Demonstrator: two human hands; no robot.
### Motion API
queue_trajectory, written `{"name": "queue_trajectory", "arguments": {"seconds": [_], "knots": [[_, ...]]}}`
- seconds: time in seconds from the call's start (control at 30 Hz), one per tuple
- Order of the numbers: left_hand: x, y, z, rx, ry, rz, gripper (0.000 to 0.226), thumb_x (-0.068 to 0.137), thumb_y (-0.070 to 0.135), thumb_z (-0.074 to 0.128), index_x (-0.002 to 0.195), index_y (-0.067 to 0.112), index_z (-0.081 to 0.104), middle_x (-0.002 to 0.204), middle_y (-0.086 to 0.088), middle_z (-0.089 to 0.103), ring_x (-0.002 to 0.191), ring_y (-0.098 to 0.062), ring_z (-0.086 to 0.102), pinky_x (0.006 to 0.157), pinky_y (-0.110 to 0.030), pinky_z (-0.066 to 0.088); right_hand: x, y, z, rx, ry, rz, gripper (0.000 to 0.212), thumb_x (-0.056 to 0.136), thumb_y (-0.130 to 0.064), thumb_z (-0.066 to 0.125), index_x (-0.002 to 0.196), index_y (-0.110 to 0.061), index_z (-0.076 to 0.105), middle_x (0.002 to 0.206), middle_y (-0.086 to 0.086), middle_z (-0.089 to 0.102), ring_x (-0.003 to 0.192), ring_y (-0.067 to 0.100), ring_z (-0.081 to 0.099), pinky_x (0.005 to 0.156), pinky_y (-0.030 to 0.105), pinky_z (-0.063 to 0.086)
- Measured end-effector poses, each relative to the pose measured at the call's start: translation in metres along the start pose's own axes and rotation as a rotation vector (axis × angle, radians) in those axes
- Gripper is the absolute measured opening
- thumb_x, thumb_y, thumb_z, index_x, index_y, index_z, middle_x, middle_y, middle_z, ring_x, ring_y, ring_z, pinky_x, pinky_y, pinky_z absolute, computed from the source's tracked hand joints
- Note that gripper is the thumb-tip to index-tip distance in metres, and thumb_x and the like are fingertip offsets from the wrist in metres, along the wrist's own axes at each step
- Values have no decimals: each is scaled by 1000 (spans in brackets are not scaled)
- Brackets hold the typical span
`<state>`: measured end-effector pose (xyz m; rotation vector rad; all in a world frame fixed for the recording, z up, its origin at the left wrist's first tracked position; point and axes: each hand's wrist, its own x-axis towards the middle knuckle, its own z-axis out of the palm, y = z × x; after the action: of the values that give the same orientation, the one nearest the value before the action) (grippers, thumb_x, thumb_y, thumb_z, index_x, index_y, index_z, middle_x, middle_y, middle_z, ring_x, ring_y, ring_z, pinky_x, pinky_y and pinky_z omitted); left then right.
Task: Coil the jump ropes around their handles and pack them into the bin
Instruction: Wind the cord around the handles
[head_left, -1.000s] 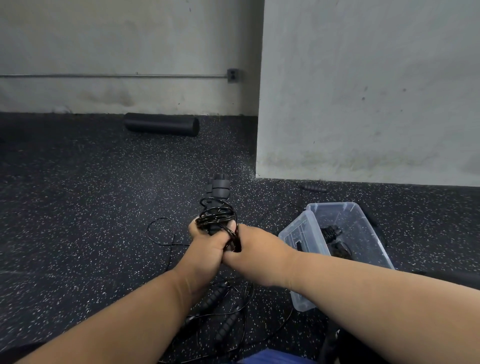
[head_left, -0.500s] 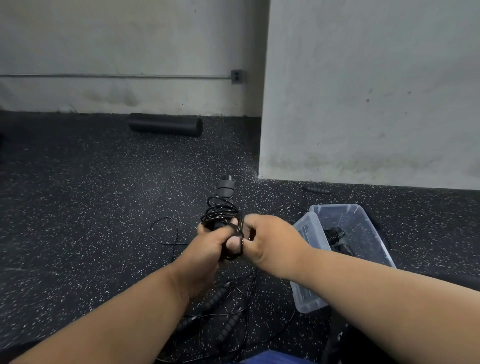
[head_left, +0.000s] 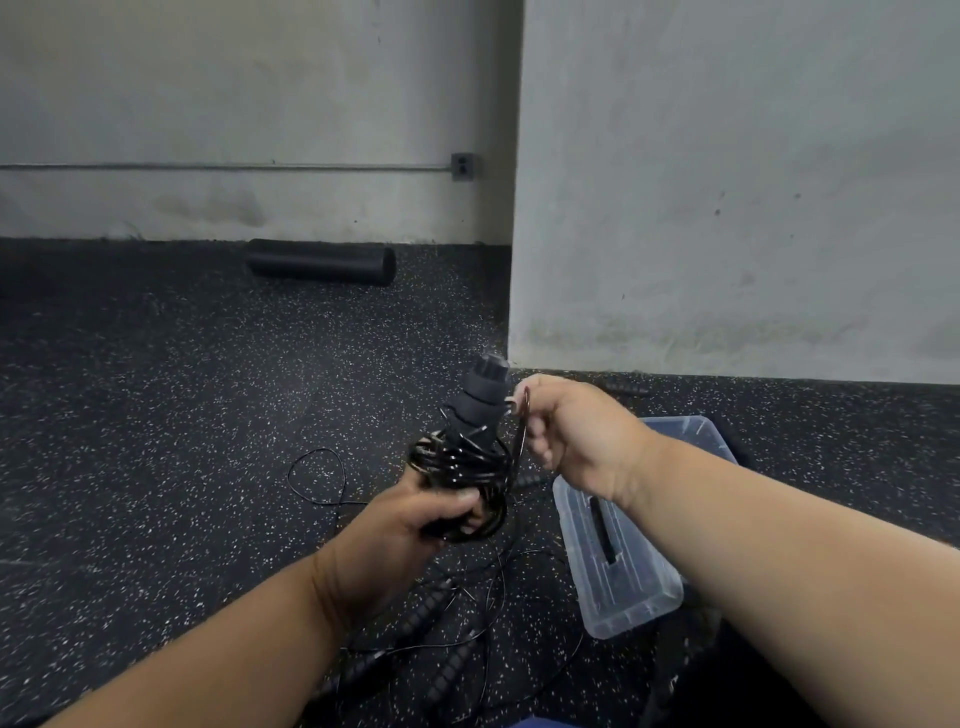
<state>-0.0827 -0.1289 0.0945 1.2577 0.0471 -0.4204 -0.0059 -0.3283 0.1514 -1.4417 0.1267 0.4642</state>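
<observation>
My left hand (head_left: 415, 525) grips the lower end of black jump rope handles (head_left: 480, 400), which point up and away. Glossy black cord (head_left: 457, 462) is coiled in many loops around the handles just above my fingers. My right hand (head_left: 576, 431) pinches a loop of that cord to the right of the handle tops, pulled up beside them. A clear plastic bin (head_left: 623, 587) sits on the floor under my right forearm, with a dark rope piece showing through its wall. More loose jump ropes (head_left: 441, 639) with black ribbed handles lie tangled on the floor below my hands.
The floor is black speckled rubber. A black foam roller (head_left: 322, 267) lies by the back wall. A grey wall corner (head_left: 514, 338) juts out just beyond my hands. A small dark handle (head_left: 623, 388) lies at the wall's foot. Thin cord loops (head_left: 317, 483) on the floor at left.
My right hand has moved up and to the right, away from my left hand, drawing a loop of cord up beside the handle tops. The bundle has tilted and come closer.
</observation>
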Motion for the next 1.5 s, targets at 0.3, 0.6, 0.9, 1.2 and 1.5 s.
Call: {"name": "queue_trajectory", "arguments": {"seconds": [0.3, 0.6, 0.9, 1.2, 1.5], "knots": [[0, 15, 3, 181, -25, 32, 82, 49, 60, 98, 100, 8, 59, 79, 2, 68, 75, -10, 64, 72, -23, 54, -11, 6, 6, 94, -18, -7, 19, 95, 0, 64, 82, -14, 61, 62, 1, 63, 54, 13, 59, 46, 19, 50], [3, 10, 5, 235, 104, -71, 100, 50, 67, 94, 124, 9, 57, 88, 0, 72, 80, -15, 67, 79, -30, 58, -21, 4, 7, -103, -8, -227, 12, 93, 2, 71, 90, -7, 63, 69, 10, 68, 62, 19, 65, 53, 26, 54], [5, 9, 13, 439, 257, 23, 86, 59, 35, 102, 128, 26, 51, 101, 5, 78, 88, -3, 75, 69, -16, 56, -19, 13, 12, -330, 141, -328, 10, 89, 1, 69, 86, -2, 60, 66, 5, 56, 62, 21, 61, 61, 40, 59], [9, 8, 3, 513, 302, 3, 81, 56, 60, 92, 121, 30, 54, 97, 2, 79, 74, -21, 75, 78, -47, 64, -23, 9, 11, -561, 84, -405, 26, 89, -3, 63, 90, -26, 72, 80, -9, 73, 68, 8, 66, 64, 27, 57], [6, 8, 9, 595, 311, 18, 56, 78, 40, 90, 119, 27, 54, 93, 1, 76, 66, -12, 73, 60, -25, 55, -23, 8, 7, -831, -77, -509, 22, 101, -21, 63, 99, -38, 77, 103, -16, 69, 93, 6, 66, 87, 34, 56]]}}
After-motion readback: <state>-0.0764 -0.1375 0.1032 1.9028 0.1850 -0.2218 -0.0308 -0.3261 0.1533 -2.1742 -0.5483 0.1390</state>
